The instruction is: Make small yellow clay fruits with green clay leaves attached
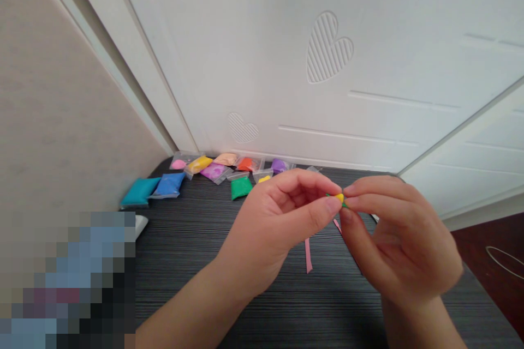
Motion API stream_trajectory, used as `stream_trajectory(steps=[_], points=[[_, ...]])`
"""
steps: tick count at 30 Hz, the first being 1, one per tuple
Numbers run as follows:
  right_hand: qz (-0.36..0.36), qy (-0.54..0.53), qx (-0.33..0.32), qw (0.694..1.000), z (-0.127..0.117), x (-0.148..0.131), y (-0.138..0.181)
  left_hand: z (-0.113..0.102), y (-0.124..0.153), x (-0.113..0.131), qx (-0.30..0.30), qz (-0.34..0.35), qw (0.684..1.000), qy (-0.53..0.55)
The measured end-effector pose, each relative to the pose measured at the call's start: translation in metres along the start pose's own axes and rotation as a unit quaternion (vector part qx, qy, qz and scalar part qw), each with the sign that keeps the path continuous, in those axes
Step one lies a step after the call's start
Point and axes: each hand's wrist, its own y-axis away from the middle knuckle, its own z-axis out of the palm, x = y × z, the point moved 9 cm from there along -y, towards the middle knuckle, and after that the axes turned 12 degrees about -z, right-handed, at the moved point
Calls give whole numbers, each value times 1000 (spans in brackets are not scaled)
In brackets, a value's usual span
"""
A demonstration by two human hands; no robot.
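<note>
Between the fingertips of both hands is a small yellow and green piece of modelling clay (pixel 339 198), held above the dark table. My left hand (pixel 286 212) pinches it from the left with thumb and forefinger, its other fingers curled. From the right, my right hand (pixel 393 234) presses thumb and fingertips against it. Much of the piece is covered by the fingers. Below the hands, a pink strip (pixel 308 256) lies on the table, and a second pink piece (pixel 337 226) shows partly behind my right hand.
Small bags of coloured clay lie along the back of the dark table (pixel 184 262), among them a teal bag (pixel 140 192), a blue bag (pixel 168 185), a green bag (pixel 241 187) and a purple bag (pixel 280 166). A white panel (pixel 262 65) with embossed hearts stands behind. Pixelation covers the lower left.
</note>
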Motion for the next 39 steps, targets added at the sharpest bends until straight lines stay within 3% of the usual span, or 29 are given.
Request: stream_trajectory(steps=[3, 9, 13, 17, 23, 32, 39], points=[[7, -11, 20, 1000, 0, -1, 0, 1, 0, 0, -11, 4, 1000, 13], [96, -69, 68, 991, -4, 6, 0, -1, 3, 8, -9, 46, 998, -41], [114, -104, 39, 987, -2, 9, 1, -2, 9, 21, 22, 98, 987, -129], [115, -144, 18, 983, -1, 10, 3, 1, 14, 27, 23, 109, 970, -215], [108, -204, -8, 973, 5, 10, 2, 1, 21, 34, 50, 163, 946, -276], [103, -221, -12, 970, 5, 9, 1, 9, 30, 41, 73, 222, 936, -263], [124, -236, 1, 964, 5, 10, 3, 12, 33, 42, 33, 269, 930, -250]])
